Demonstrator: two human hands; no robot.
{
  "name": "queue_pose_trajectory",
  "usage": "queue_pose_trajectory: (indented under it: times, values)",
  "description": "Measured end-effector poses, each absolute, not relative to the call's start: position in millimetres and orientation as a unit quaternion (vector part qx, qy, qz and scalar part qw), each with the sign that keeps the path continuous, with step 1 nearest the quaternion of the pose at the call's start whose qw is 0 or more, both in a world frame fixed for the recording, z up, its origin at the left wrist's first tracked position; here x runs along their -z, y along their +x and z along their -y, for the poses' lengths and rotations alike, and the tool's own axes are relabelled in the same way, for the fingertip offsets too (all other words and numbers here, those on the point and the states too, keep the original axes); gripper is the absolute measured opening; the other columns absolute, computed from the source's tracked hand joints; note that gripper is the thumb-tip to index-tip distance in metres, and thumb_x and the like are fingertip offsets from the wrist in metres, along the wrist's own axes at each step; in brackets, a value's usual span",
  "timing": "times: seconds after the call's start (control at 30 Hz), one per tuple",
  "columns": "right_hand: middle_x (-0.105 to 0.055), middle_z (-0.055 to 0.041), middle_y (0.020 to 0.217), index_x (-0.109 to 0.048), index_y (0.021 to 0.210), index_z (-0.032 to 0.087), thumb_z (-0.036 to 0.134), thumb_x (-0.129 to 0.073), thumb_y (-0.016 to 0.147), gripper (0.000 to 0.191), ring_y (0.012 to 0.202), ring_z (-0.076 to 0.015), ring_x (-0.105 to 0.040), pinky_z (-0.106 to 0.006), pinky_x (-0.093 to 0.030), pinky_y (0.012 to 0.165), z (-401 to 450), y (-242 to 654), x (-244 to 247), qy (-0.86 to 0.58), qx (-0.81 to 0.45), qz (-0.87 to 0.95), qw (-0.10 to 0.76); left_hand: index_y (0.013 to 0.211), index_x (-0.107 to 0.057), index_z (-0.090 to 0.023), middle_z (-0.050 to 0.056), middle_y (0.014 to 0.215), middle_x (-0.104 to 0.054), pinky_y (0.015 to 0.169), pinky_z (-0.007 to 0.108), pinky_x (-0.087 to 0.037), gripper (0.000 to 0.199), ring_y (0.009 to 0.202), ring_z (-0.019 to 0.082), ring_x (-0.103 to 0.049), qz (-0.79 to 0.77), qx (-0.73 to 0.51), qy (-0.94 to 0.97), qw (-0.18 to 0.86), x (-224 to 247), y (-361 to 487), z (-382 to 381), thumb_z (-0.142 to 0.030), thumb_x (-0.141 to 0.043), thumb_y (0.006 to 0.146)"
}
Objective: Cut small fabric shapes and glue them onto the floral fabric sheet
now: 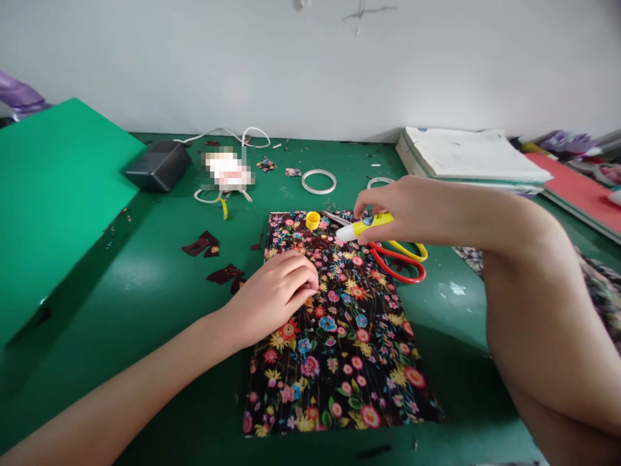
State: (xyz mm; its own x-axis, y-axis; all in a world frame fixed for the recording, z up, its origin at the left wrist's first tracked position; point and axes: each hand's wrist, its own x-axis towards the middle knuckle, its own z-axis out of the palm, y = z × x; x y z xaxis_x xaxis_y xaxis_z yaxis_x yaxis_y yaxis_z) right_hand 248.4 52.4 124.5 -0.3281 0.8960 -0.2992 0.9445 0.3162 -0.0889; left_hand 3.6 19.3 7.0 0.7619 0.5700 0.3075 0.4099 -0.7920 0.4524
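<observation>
A black floral sheet (334, 349) lies on the green table. My left hand (279, 291) rests on its upper left part, fingers curled together; whether anything is under them is hidden. My right hand (392, 204) grips a yellow glue stick (366, 225), its white end tilted down to the left over the sheet's top. Scissors (410, 275) with one red and one yellow handle lie beneath that hand, their blades pointing to the upper left. A small yellow cap (313, 220) sits at the sheet's top edge.
Dark fabric scraps (226, 274) lie left of the sheet. Behind are a white ring (319, 182), a black box (160, 166) and a white cord. A green board (63, 194) stands at left; stacked books (466, 155) lie at back right, beside a red folder (582, 188).
</observation>
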Motion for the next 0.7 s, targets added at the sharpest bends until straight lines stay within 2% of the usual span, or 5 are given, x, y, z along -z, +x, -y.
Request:
queue_pose_trajectory:
  times: [0.17, 0.33, 0.4, 0.5, 0.7]
  values:
    - [-0.066, -0.0023, 0.077, -0.066, 0.101, 0.024, 0.056, -0.059, 0.086, 0.036, 0.064, -0.0195, -0.058, -0.031, -0.035, 0.057, -55, 253, -124, 0.584, 0.108, -0.800, 0.083, 0.091, -0.064, -0.013, 0.006, 0.092, -0.069, 0.091, 0.036, -0.049, 0.008, 0.093, 0.019, -0.063, -0.246, -0.279, 0.915, 0.158, -2, 2, -21, -0.011, -0.060, 0.098]
    - [-0.067, -0.0028, 0.078, -0.066, 0.096, 0.024, 0.053, -0.055, 0.088, 0.032, 0.064, -0.0195, -0.059, -0.031, -0.036, 0.055, -56, 253, -123, 0.571, 0.099, -0.810, 0.087, 0.096, -0.068, -0.015, 0.007, 0.093, -0.072, 0.091, 0.040, -0.050, 0.011, 0.098, 0.022, -0.065, -0.178, -0.249, 0.941, 0.145, -3, -9, -26, -0.008, -0.059, 0.096]
    - [-0.066, -0.0012, 0.076, -0.066, 0.094, 0.025, 0.049, -0.055, 0.088, 0.026, 0.060, -0.0185, -0.058, -0.030, -0.035, 0.052, -55, 252, -124, 0.563, 0.104, -0.814, 0.098, 0.100, -0.069, -0.015, 0.008, 0.094, -0.073, 0.090, 0.041, -0.051, 0.017, 0.099, 0.023, -0.065, -0.163, -0.254, 0.942, 0.145, -5, -14, -28, -0.004, -0.059, 0.093]
    - [-0.064, 0.0029, 0.069, -0.067, 0.099, 0.029, 0.044, -0.060, 0.086, 0.020, 0.053, -0.0152, -0.054, -0.029, -0.032, 0.050, -51, 248, -125, 0.531, 0.125, -0.832, 0.097, 0.096, -0.069, -0.015, 0.008, 0.090, -0.074, 0.089, 0.041, -0.053, 0.022, 0.098, 0.024, -0.066, -0.140, -0.279, 0.939, 0.142, -8, -18, -30, 0.002, -0.058, 0.087]
    - [-0.054, 0.0089, 0.052, -0.070, 0.098, 0.032, 0.039, -0.063, 0.088, 0.014, 0.042, -0.0104, -0.046, -0.028, -0.026, 0.049, -45, 238, -121, 0.459, 0.180, -0.869, 0.048, 0.091, -0.070, -0.016, 0.007, 0.088, -0.075, 0.085, 0.041, -0.055, 0.023, 0.092, 0.024, -0.067, -0.124, -0.283, 0.941, 0.134, -6, -20, -33, 0.002, -0.058, 0.083]
